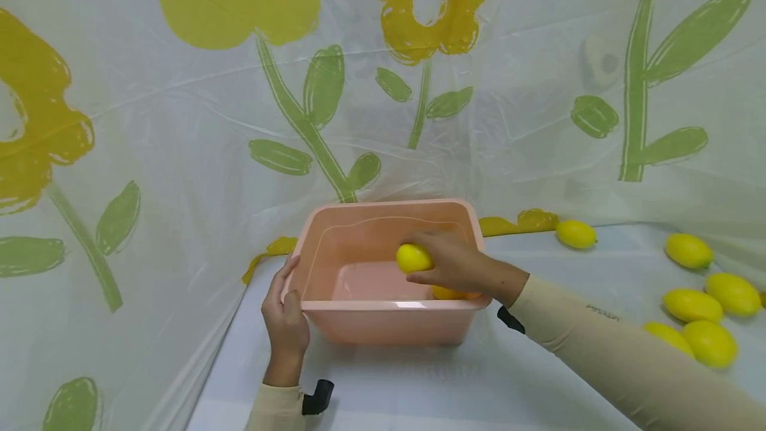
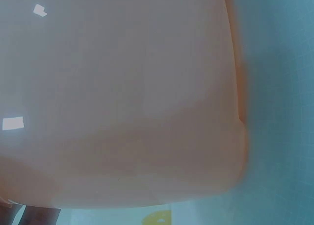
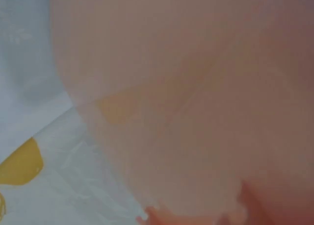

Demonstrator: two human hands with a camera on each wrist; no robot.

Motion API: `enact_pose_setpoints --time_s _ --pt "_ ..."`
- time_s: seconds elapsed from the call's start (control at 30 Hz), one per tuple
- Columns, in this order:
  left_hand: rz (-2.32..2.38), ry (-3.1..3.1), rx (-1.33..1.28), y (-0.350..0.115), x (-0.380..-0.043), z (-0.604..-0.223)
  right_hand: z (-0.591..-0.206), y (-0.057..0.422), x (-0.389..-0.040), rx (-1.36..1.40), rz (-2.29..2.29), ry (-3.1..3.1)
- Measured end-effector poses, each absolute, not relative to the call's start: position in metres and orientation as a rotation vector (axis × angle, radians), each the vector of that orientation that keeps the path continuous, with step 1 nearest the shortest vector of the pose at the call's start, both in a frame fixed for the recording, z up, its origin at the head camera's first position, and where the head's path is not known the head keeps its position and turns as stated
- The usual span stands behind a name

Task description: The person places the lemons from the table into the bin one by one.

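A pink plastic basin (image 1: 389,326) stands on the white-covered table. My left hand (image 1: 287,321) grips its left rim, thumb at the near corner and fingers along the outer side. Over the basin's inside, my right hand (image 1: 451,261) holds a yellow lemon (image 1: 414,258) between thumb and fingers. Below that hand another lemon (image 1: 447,293) lies in the basin, partly hidden by the hand and the near rim. The basin's wall (image 2: 122,97) fills most of the left wrist view. In the right wrist view the basin (image 3: 171,112) is blurred, and the held lemon cannot be made out.
Several lemons lie on the table at the right, among them one at the back (image 1: 576,235) and a closer one (image 1: 710,343) beside the right sleeve (image 1: 616,344). A flower-printed sheet (image 1: 197,138) hangs behind and to the left of the table (image 1: 383,391).
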State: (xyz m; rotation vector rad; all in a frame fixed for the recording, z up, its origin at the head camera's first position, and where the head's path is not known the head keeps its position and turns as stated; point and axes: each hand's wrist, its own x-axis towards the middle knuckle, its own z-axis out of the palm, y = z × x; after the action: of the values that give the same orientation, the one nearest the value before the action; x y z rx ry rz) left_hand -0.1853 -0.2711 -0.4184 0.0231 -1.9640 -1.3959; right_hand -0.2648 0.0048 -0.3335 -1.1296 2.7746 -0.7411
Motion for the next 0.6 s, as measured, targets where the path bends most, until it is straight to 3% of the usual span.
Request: enact_pose_setpoints --time_s 0.6 --pt "-1.402 -1.971 0.031 -0.272 -0.187 -0.42 -0.351 -0.004 -0.271 -0.907 -0.55 2.679"
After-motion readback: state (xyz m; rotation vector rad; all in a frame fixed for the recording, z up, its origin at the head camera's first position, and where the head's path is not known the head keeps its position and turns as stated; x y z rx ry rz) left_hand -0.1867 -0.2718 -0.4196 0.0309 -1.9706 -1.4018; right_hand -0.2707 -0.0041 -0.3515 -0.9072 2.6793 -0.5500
